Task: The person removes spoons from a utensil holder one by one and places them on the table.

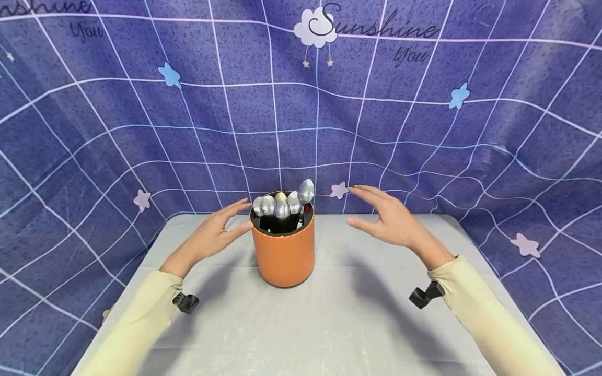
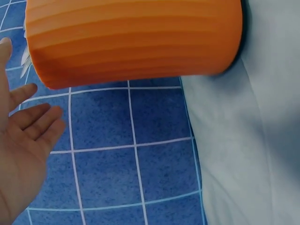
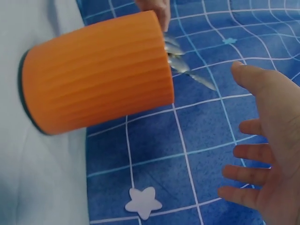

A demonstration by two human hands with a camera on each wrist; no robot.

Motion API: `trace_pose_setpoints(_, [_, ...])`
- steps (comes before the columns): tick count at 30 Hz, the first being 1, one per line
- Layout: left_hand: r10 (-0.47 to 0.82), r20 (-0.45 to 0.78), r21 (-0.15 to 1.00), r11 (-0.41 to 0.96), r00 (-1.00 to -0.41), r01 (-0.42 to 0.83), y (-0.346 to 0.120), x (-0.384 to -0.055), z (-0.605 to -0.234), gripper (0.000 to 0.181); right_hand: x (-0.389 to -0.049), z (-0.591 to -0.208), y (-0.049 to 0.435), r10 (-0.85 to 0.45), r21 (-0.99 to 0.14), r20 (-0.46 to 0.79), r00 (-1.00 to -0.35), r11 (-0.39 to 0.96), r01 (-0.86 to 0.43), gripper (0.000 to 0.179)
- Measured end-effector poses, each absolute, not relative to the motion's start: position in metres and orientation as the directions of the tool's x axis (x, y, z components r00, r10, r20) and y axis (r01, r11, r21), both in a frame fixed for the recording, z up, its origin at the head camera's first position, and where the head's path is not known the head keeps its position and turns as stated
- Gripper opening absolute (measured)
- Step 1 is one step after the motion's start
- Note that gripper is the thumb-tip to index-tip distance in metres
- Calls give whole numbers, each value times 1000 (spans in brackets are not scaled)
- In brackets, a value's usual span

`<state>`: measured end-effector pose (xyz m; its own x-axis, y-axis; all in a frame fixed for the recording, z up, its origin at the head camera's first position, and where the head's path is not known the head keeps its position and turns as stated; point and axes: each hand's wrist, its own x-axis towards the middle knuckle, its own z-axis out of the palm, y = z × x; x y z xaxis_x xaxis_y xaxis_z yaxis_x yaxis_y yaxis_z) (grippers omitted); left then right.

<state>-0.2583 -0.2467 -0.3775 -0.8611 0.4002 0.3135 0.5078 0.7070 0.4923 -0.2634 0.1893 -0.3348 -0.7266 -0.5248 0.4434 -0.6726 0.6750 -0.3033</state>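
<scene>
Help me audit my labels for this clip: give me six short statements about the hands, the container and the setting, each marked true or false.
1. The left hand is nearer the orange container than the right hand is. True.
2. The container lies on its side. False: it stands upright on the table.
3. Spoons stick up out of the container, bowls uppermost. True.
4. The right hand holds a spoon. False: it holds nothing.
5. The sleeves are pale yellow. True.
6. The backdrop is plain red. False: it is blue-violet with light grid lines.
</scene>
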Motion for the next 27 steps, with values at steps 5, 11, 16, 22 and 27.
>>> trace_pose_setpoints(5, [376,310,567,664,-873,488,-244,-261,-379,59,-275,-328,177,-513,-413,452,-730,605,-681,65])
trace_pose_setpoints(11, [341,329,675,567,-881,472,-240,-264,-384,54,-286,-319,161,-499,-548,432,-751,517,-658,60])
trace_pose_setpoints(16, [325,313,730,518,-892,445,-238,-266,-387,54,-299,-318,152,-480,-621,412,-775,474,-624,58])
trace_pose_setpoints(22, [314,281,751,516,-907,412,-238,-268,-387,55,-312,-319,141,-447,-687,413,-793,419,-594,51])
trace_pose_setpoints(27, [314,271,753,519,-910,404,-237,-271,-386,54,-321,-322,130,-433,-755,400,-807,344,-559,46])
